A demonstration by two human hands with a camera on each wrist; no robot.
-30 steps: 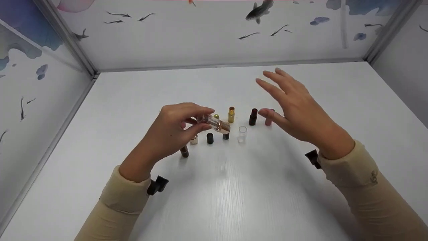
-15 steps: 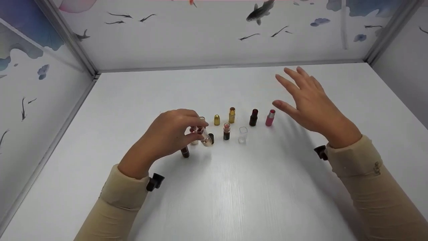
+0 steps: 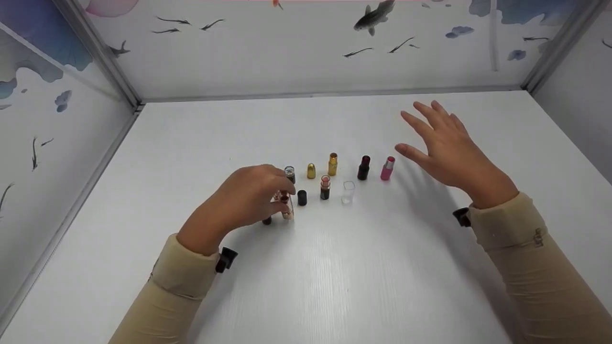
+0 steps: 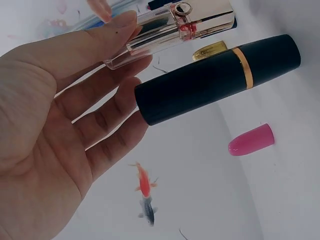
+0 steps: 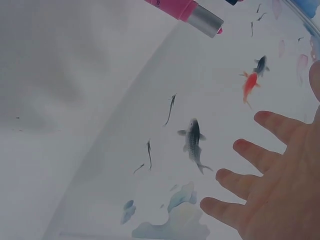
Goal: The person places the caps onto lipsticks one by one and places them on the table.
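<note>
My left hand [image 3: 239, 196] pinches a lipstick [image 3: 287, 210] with a clear cap and a rose-gold base, between thumb and fingers. The left wrist view shows this lipstick [image 4: 182, 27] at the fingertips, low over the table or on it; I cannot tell which. Close by stands a dark tube [image 3: 267, 220], mostly behind the hand in the head view; a black tube with a gold band [image 4: 215, 77] fills the front of the left wrist view. Off to the right, my right hand [image 3: 444, 153] hovers with fingers spread, holding nothing, near an uncapped pink lipstick [image 3: 387, 168].
Around the middle stand a black cap [image 3: 301, 198], a black-based lipstick [image 3: 325, 188], a clear cap [image 3: 348, 193], a gold cap [image 3: 311, 171], a gold lipstick [image 3: 333, 165] and a black lipstick [image 3: 364, 168]. A pink cap [image 4: 252, 140] shows beyond. Printed panels enclose the white table.
My left hand has brought the clear-capped lipstick down and left, turning it from slanted to more upright. My right hand has drawn away to the right, uncovering the pink lipstick.
</note>
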